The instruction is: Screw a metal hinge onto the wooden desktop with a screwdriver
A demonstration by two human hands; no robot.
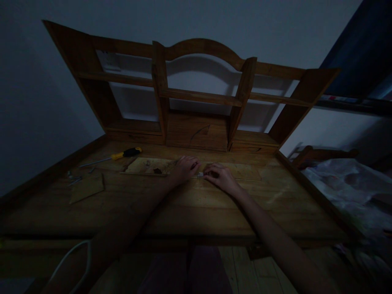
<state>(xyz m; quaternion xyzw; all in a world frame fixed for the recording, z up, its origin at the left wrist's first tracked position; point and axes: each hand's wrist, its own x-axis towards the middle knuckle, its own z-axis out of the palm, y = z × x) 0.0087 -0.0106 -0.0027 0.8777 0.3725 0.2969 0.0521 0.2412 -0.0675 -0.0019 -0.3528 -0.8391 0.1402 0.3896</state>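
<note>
A long, thin wooden board (pixel 245 171) lies lengthwise on the desk, its left part rough and broken, with a dark hole. At its near edge, between my hands, sits a small shiny metal piece (pixel 200 174) that looks like a hinge. My right hand (pixel 221 177) has its thumb and fingertips pinched together at the metal piece's right side. Curled over the board just left of the metal piece, my left hand (pixel 184 168) holds the board down. Its fingertips are partly hidden, and the light is dim.
To the left lie a screwdriver (pixel 126 153) with a yellow-and-black handle, several small metal parts (pixel 75 179) and a flat wood piece (pixel 87 188). A wooden shelf unit (pixel 197 96) rises at the desk's back. Beyond the right rim, clear plastic (pixel 343 179) lies near a chair (pixel 324 153).
</note>
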